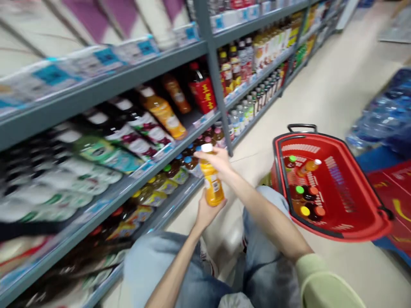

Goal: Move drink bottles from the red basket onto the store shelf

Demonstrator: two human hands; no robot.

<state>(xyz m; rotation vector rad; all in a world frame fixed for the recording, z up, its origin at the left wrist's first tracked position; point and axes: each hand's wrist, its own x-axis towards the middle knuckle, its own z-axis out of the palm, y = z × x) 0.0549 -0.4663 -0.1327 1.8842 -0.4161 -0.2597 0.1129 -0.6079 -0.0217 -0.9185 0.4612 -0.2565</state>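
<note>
An orange drink bottle [212, 184] with a white cap stands nearly upright between my two hands, in front of the lower shelves. My left hand [207, 211] is wrapped round its base from below. Near the top, just under the cap, my right hand [218, 160] grips the bottle from the right side. To the right, a red shopping basket [356, 192] with a black rim handle holds several bottles with green, yellow, orange and white caps, grouped at its left end.
Grey shelving [135, 75] with rows of bottles runs along the left and into the distance. Shrink-wrapped water bottles [385, 111] and a red box [391, 201] lie at the right edge. My bent knees are below my hands.
</note>
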